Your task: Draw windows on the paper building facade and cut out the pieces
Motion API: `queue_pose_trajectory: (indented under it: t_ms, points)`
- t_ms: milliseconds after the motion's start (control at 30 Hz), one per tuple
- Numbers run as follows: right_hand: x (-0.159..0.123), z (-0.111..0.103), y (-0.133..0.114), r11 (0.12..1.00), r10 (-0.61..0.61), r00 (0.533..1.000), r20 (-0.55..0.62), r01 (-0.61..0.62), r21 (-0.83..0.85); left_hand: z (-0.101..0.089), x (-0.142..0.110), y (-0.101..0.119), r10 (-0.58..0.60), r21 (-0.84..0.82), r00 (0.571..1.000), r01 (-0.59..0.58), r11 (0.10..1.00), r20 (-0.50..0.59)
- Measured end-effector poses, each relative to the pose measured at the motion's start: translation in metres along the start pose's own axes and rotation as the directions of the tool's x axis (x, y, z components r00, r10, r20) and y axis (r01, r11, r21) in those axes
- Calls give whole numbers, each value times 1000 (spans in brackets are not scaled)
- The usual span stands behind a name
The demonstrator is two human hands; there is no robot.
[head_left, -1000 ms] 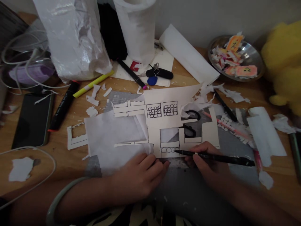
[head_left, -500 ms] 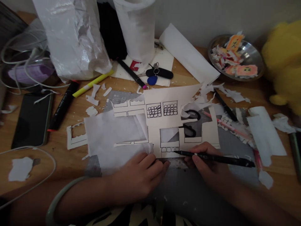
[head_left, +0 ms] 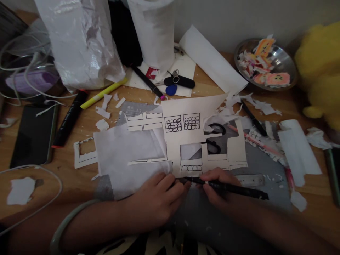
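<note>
A cream paper sheet [head_left: 174,156] with cut-out windows and pen-drawn boxes of circles lies in front of me. My left hand [head_left: 162,198] is closed at its lower edge, fingers curled on the paper and thumb stretched toward the right. My right hand [head_left: 221,187] grips a black pen [head_left: 239,189] in a writing hold, its tip end pointing left, close by the left thumb. Whether the tip touches paper or fingers cannot be made out. Black scissor handles [head_left: 214,147] show through a cut-out. White thin paper [head_left: 114,148] lies at the left.
A grey cutting mat [head_left: 135,109] lies beneath, with a ruler [head_left: 249,180] right of the hand. Paper scraps [head_left: 103,125] and markers [head_left: 69,120] surround it. A metal bowl [head_left: 285,62], keys [head_left: 175,78], a phone [head_left: 34,136] and a white cable [head_left: 60,180] are also there.
My right hand has moved left and slightly down, carrying the pen from the lower row of circles to beside my left thumb. More of the ruler shows. The left hand stays on the paper.
</note>
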State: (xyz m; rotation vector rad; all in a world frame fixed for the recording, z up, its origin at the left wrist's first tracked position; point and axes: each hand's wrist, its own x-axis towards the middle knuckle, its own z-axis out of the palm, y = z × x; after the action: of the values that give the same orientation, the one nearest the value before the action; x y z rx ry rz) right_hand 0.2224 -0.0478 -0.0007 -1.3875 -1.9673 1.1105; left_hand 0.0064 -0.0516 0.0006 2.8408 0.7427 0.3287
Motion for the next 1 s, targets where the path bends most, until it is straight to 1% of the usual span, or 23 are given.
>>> queue_pose_trajectory:
  t_ms: [167, 333, 467, 767, 1000]
  points:
    - [-2, 1, 2, 999, 1, 999, 44, 1, -33, -1, 1, 0, -6, -6, 1000, 6, 1000, 17]
    - [-1, 0, 1, 998, -27, 999, 42, 29, -48, 1, 0, 0, 4, 2, 1000, -4, 1000, 4]
    - [1, 1, 0, 999, -24, 999, 34, 25, -29, 0, 0, 0, -1, 5, 1000, 1, 1000, 19]
    - [-1, 3, 3, 999, -1, 999, 48, 4, -52, 2, 0, 1, -8, 14, 1000, 8, 1000, 0]
    - [1, 1, -7, 993, 41, 998, 42, -36, -113, 2, 0, 3, -38, 37, 999, 38, 999, -9]
